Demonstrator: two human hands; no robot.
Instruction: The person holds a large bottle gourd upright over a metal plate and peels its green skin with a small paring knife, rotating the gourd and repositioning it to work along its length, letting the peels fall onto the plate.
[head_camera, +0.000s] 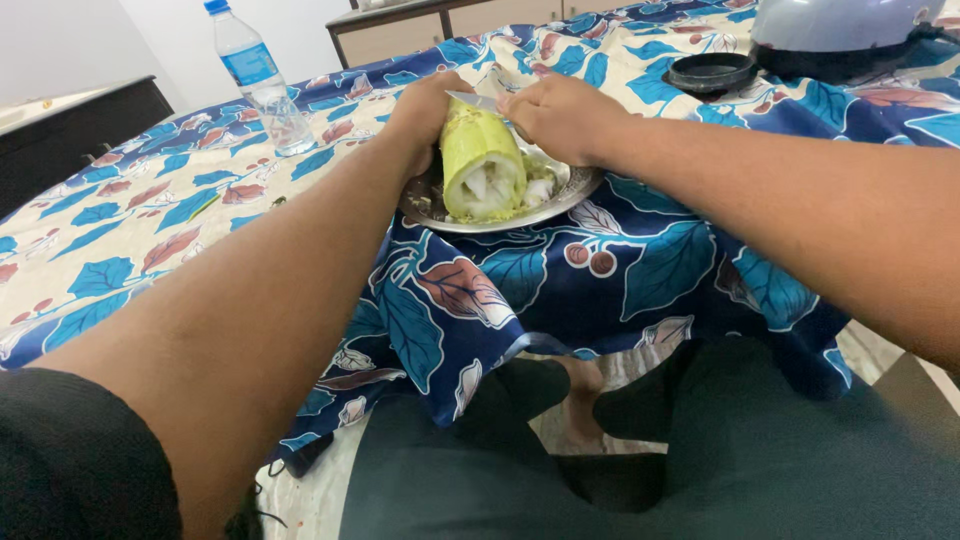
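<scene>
Gourd: pale green, thick, cylindrical; cut end faces the camera, showing white, pulpy flesh. Lies lengthwise on the steel plate, far end raised.
Knife: bright metal blade, flat across the gourd's far end; handle hidden.
Steel plate: round, shallow, near the desk's front edge, holding pale cut pieces beside the gourd.

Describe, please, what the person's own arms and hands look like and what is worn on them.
Both forearms are bare from above the elbow to the wrist. The left arm has a short black sleeve at the upper arm. The left hand and right hand wear no gloves; no watch, bracelet or ring shows. The right arm's sleeve is out of frame.
</scene>
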